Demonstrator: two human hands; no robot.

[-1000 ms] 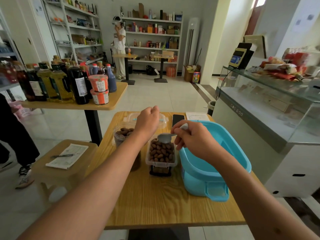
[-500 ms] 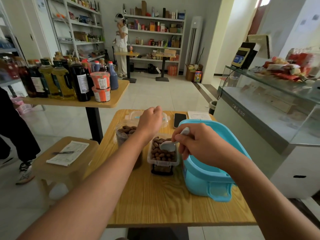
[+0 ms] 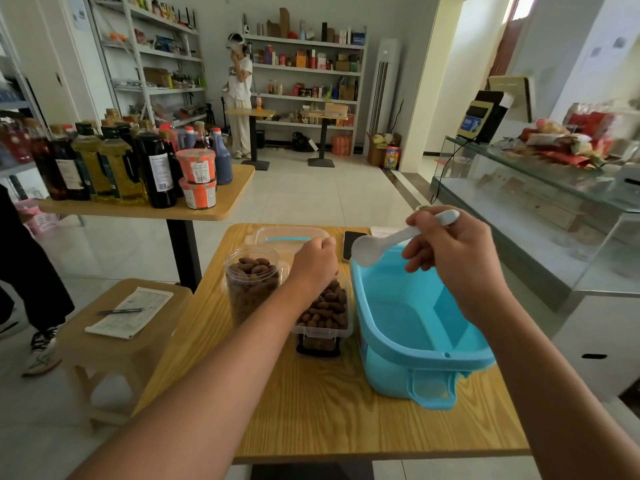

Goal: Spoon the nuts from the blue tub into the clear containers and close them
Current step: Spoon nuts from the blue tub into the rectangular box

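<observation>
Head camera caught the right hand (image 3: 457, 258) holding an empty white spoon (image 3: 388, 244) above the blue tub (image 3: 412, 327), apparently between scoops. Left hand (image 3: 317, 263), fingers curled, whether gripping unclear, hovered over the nut-filled rectangular container (image 3: 325, 315) beside the full round jar (image 3: 252, 282). Lids likely come next.

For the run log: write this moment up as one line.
right hand holds white spoon, empty, above blue tub | left hand at rectangular container, nuts, lid off
</observation>
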